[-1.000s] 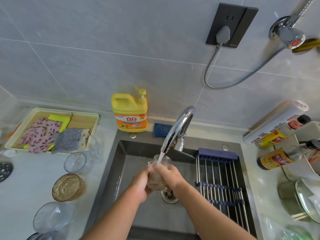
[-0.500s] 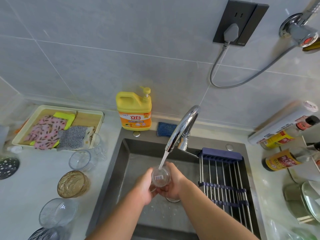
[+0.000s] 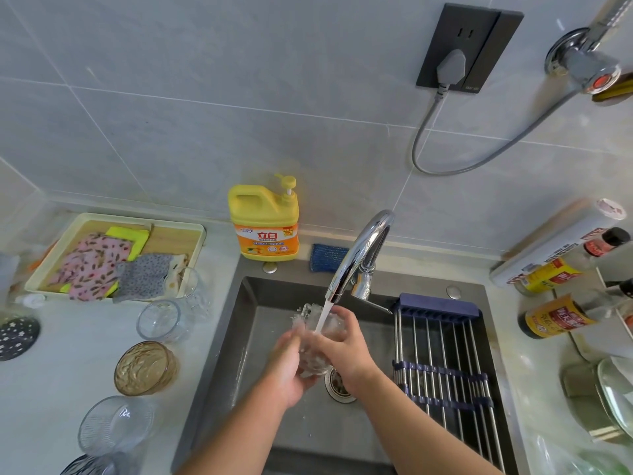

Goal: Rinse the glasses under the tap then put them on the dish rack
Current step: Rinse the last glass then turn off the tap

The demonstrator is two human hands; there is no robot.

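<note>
A clear glass [image 3: 317, 337] sits under the running chrome tap [image 3: 359, 255], over the grey sink [image 3: 246, 323]. Water pours into its mouth and splashes. My left hand [image 3: 289, 368] cups its base and my right hand [image 3: 346, 344] grips its side. The roll-up dish rack [image 3: 442, 365] lies across the right half of the sink with nothing on it. Several more glasses wait on the left counter: a tall clear one [image 3: 191, 289], a short clear one [image 3: 159, 320], an amber one [image 3: 145, 368] and a ribbed clear one [image 3: 114, 425].
A yellow detergent bottle [image 3: 263, 228] and a blue sponge [image 3: 327, 257] stand behind the sink. A tray of cloths [image 3: 113, 255] sits at the back left. Sauce bottles [image 3: 555, 317] and stacked dishes [image 3: 613, 395] crowd the right counter. A cable [image 3: 479, 159] hangs from the wall socket.
The glass was tipped with its base toward me half a second ago; it now stands more upright under the stream, and both hands have shifted around it.
</note>
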